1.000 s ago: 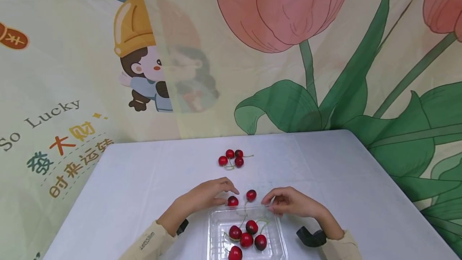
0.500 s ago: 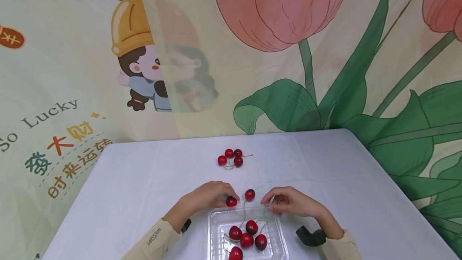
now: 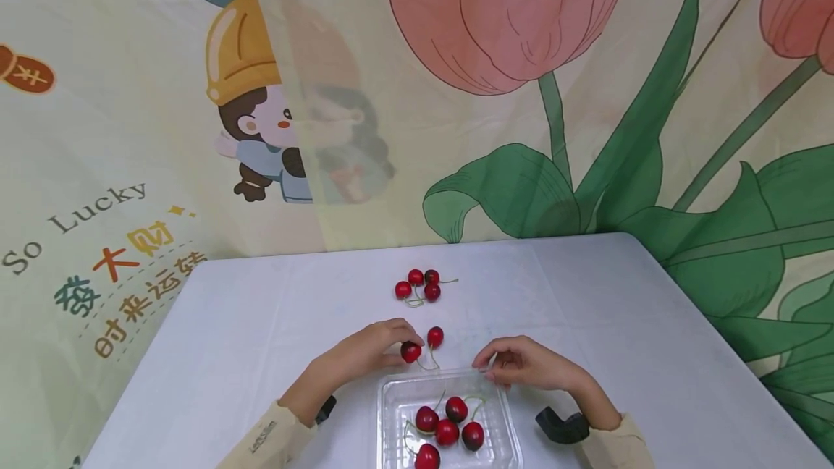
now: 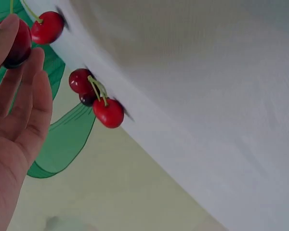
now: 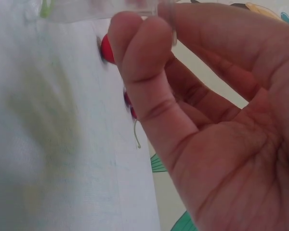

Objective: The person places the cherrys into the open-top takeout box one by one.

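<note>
A glossy, dark-red cherry (image 3: 410, 352) sits between the pinching fingers of the left hand (image 3: 368, 349), beyond the clear tray (image 3: 382, 425). The right hand (image 3: 531, 364) pinches the tray's far-right corner.

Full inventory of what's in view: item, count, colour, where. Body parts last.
Tray: 1, clear, on the table between the forearms, near end out of frame
Tray cherries: 5 visible, red to dark red, in the tray
Held cherry: 1, dark red, in the left hand
Loose cherry: 1, red, on the table just beyond the tray
Far cherries: 4, red to dark red, clustered farther back
Table: 1, white, under everything
Backdrop: printed, cream with pink tulips, behind the table
Wrist gear: 2, black, one per wrist
Sleeves: 2, beige, on the forearms
Left hand: 1, bare, pinching the held cherry
Right hand: 1, bare, pinching the tray's far right corner
</note>
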Demonstrator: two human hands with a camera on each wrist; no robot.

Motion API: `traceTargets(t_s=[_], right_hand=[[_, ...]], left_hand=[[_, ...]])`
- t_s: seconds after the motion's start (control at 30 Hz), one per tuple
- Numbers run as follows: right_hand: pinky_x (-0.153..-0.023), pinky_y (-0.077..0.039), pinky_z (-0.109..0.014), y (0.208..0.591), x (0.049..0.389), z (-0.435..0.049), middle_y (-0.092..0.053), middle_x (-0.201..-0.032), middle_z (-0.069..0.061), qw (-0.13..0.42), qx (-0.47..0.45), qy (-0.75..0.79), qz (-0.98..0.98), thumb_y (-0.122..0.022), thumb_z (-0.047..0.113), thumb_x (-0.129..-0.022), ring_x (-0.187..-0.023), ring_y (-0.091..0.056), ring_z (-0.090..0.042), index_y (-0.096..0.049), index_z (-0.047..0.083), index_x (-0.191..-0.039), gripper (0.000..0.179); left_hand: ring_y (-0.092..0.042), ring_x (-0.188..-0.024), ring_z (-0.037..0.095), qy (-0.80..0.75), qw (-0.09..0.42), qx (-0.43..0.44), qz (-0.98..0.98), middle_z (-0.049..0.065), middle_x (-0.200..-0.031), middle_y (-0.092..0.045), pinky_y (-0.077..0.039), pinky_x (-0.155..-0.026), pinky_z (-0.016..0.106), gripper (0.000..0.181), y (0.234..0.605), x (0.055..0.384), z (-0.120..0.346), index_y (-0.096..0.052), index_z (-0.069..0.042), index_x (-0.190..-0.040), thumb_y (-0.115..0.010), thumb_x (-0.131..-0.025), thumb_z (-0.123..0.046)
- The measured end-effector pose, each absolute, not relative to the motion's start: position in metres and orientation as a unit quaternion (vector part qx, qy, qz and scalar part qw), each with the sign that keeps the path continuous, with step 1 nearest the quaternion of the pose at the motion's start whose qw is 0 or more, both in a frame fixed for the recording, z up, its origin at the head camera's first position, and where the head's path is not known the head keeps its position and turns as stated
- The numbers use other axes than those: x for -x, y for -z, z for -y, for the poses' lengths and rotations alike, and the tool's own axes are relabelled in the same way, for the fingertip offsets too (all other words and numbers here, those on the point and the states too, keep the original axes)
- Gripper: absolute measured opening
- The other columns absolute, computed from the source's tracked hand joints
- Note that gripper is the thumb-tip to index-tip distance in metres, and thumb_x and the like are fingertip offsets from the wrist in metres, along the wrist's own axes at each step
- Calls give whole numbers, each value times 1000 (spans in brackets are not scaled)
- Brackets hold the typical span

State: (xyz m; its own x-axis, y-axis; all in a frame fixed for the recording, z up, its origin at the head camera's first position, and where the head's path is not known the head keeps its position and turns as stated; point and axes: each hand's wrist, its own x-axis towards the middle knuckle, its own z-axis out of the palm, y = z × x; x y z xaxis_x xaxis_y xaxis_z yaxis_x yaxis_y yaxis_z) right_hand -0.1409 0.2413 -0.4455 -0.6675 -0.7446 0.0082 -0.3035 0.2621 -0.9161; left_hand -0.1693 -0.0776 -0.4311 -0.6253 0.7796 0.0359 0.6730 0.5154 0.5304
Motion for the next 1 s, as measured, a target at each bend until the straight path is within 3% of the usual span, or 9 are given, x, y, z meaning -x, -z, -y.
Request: traceTargets(t_s=[0.63, 1.0], right_hand=[[-62, -55, -25, 446, 141, -240, -64, -106, -28, 221, 339, 496, -768, -62, 7, -95, -65, -57, -13, -63, -6, -115, 24], [-62, -56, -26, 445, 141, -240, -64, -108, -27, 223, 335, 493, -771, -62, 5, -94, -66, -59, -14, -63, -5, -116, 24]], left_hand=[[-61, -109, 16, -235, -31, -449, -862, 1, -115, -64, -51, -93, 27, 38, 400, 141, 88, -67, -12, -119, -77, -83, -11], [-61, -105, 12, -234, -115, -524, -811, -1, -115, -65, -50, -92, 19, 42, 389, 117, 85, -66, -14, -120, -80, -80, -16]])
